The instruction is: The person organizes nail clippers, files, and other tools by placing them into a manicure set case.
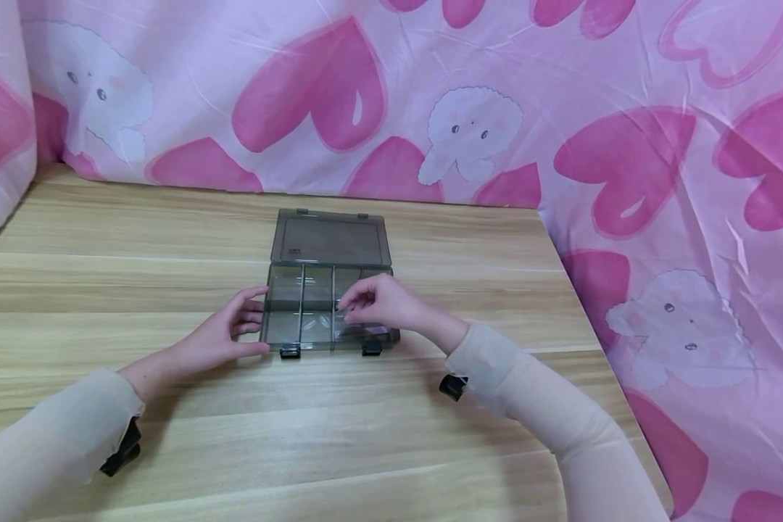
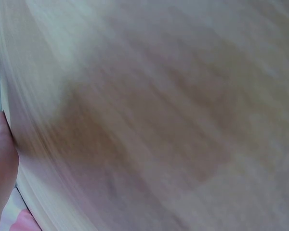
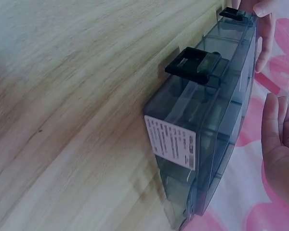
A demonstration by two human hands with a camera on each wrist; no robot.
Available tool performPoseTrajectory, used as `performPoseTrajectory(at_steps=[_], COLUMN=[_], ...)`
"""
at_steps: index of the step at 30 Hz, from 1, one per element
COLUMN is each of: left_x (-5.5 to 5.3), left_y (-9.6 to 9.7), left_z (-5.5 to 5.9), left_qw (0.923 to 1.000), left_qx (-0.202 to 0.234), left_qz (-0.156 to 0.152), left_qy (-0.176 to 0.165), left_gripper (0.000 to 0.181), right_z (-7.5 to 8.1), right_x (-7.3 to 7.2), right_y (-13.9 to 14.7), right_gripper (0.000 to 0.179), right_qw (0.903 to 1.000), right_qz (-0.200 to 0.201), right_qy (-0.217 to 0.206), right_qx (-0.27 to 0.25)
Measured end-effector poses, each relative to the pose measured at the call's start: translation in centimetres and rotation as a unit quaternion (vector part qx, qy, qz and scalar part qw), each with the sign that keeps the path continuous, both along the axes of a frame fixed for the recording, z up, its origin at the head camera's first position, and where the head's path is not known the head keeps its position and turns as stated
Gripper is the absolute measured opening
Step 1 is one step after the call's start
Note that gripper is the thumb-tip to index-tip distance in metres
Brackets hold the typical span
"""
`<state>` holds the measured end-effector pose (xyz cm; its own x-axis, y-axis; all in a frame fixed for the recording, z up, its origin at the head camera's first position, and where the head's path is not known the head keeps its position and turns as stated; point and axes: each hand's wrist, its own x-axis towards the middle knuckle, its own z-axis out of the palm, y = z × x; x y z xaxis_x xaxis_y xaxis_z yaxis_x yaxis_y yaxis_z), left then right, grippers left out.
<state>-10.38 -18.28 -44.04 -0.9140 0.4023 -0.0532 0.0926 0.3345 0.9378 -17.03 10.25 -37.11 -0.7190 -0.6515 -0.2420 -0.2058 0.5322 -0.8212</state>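
A smoky, see-through compartment box (image 1: 317,308) lies on the table with its lid (image 1: 331,241) folded back away from me. My left hand (image 1: 228,330) is at the box's left side, fingers against the side wall and thumb at the front corner. In the left wrist view only a little of that hand (image 2: 1,159) shows. Above the right-hand compartments is my right hand (image 1: 381,303), fingers bent and thumb close to them. Whether something small or clear is between its fingertips, I cannot tell. A purplish item (image 1: 375,329) shows in the front right compartment.
Two dark latches (image 1: 290,351) hang open along the box's front edge. A printed white label (image 3: 171,140) is on the box's end wall. Pink heart-patterned cloth (image 1: 470,65) rises behind and beside the wood-grain table (image 1: 287,442).
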Motion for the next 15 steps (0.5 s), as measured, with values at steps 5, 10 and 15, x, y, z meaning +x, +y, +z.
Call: performPoseTrajectory(at_steps=[5,10,15], left_x=[0.1,0.1,0.0], left_y=[0.0,0.0,0.0], left_z=[0.0,0.0,0.0], left_qw=[1.0000,1.0000,1.0000], left_qx=[-0.001,0.002,0.006], left_qz=[0.002,0.002,0.003], left_qy=[0.001,0.001,-0.004], left_gripper=[0.090,0.091,0.091], right_z=[-0.3,-0.8,-1.4], right_x=[0.1,0.0,-0.1], right_y=[-0.7,-1.3,-2.0], right_gripper=[0.018,0.018,0.018], right_qw=[1.0000,1.0000,0.9999], right_qz=[0.003,0.002,0.010], right_qy=[0.001,0.000,0.003], right_qx=[-0.001,0.001,0.011])
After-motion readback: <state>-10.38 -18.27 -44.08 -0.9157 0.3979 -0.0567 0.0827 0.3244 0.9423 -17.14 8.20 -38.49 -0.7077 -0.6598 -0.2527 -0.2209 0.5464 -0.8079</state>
